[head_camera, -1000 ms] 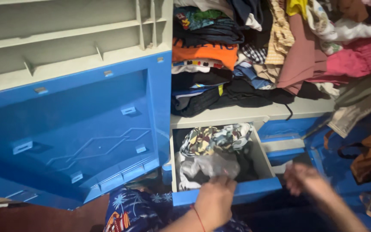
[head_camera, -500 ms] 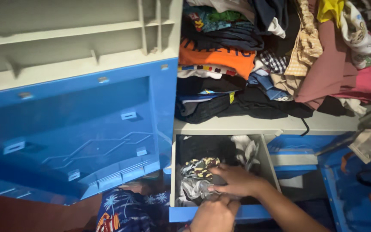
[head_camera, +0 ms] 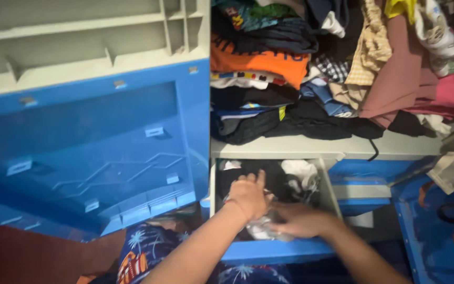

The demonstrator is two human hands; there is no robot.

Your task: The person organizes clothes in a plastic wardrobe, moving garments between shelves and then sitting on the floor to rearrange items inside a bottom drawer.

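- Both hands are down inside the open drawer (head_camera: 277,251) at about 6 o'clock in the view, pressing on the clothes packed in it.
- Left hand (head_camera: 248,195) lies palm down with its fingers stretched toward 12 o'clock, flat on the dark garments (head_camera: 269,176) in the drawer; it grips nothing that can be seen.
- Right hand (head_camera: 299,221) sits just at 4 o'clock of the left one, blurred, fingers pointing toward 9 o'clock and resting on a pale crumpled cloth (head_camera: 261,230) near the drawer's front edge; whether it pinches the cloth or only presses on it cannot be told.
- A white bunched garment (head_camera: 300,171) lies at the back right of the drawer, at 1 o'clock of the hands.
- Just above the drawer, at 12 o'clock, runs a grey shelf (head_camera: 316,147) carrying a stack of folded clothes, with an orange shirt (head_camera: 261,62) near the top and black pieces (head_camera: 311,120) at the bottom.
- At 2 o'clock, loose pink and brown clothes (head_camera: 411,73) spill over the shelf's right part.
- At 9 o'clock, a blue cabinet door (head_camera: 90,152) stands swung open, its ribbed inner face toward the camera.
- At 7 o'clock, under the left forearm, shows a dark blue fabric printed with palm trees (head_camera: 148,252).
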